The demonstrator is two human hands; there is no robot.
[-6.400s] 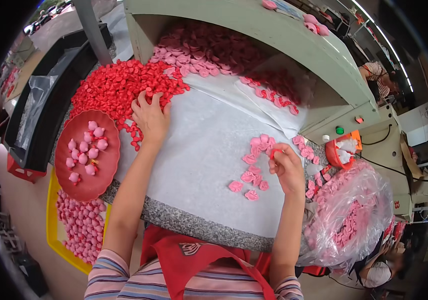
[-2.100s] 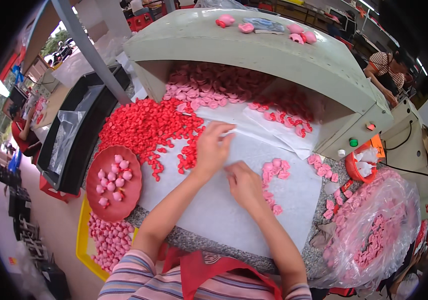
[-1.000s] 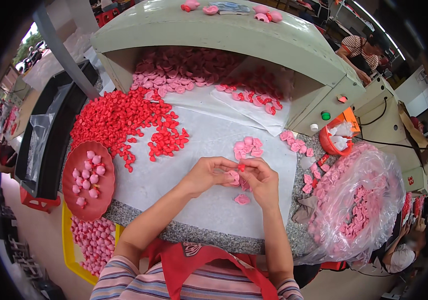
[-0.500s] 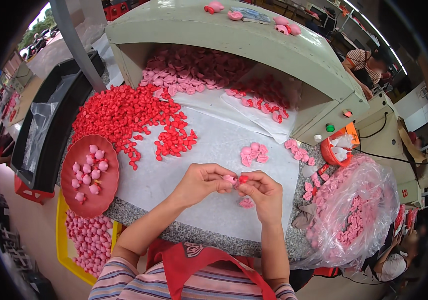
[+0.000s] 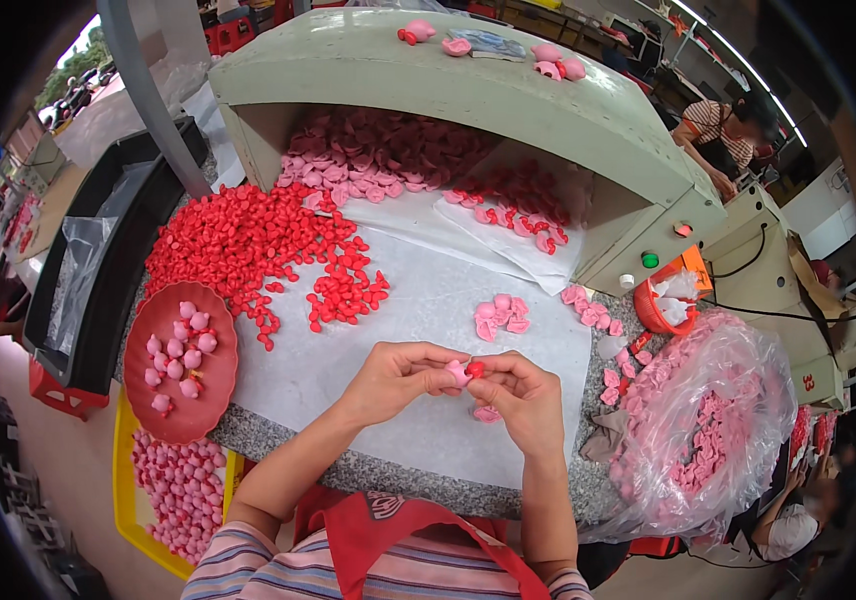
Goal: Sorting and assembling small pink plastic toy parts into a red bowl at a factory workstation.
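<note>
Between the fingertips of my left hand (image 5: pixel 398 382) is a small pink plastic piece (image 5: pixel 457 374), closed in a pinch. My right hand (image 5: pixel 520 392) pinches a small glossy red piece (image 5: pixel 475 369) right against it; the fingers partly cover both. Just below the hands, a loose pink piece (image 5: pixel 486 413) lies on the white sheet (image 5: pixel 388 440). Beyond them sits a small cluster of pink shell pieces (image 5: pixel 501 316). A big heap of red pieces (image 5: pixel 238 240) spreads over the far left of the sheet.
At the left stand a red scalloped plate (image 5: pixel 184 415) of finished-looking pink figures and a yellow crate (image 5: pixel 124 490) full of them. A pale green machine housing (image 5: pixel 448 75) arches over piled pink shells. To the right lie a plastic bag (image 5: pixel 748 400) of pink pieces and an orange basket (image 5: pixel 651 312).
The red piece in my right hand has come closer to the pink piece in my left, and they now meet. The whole view has shifted slightly.
</note>
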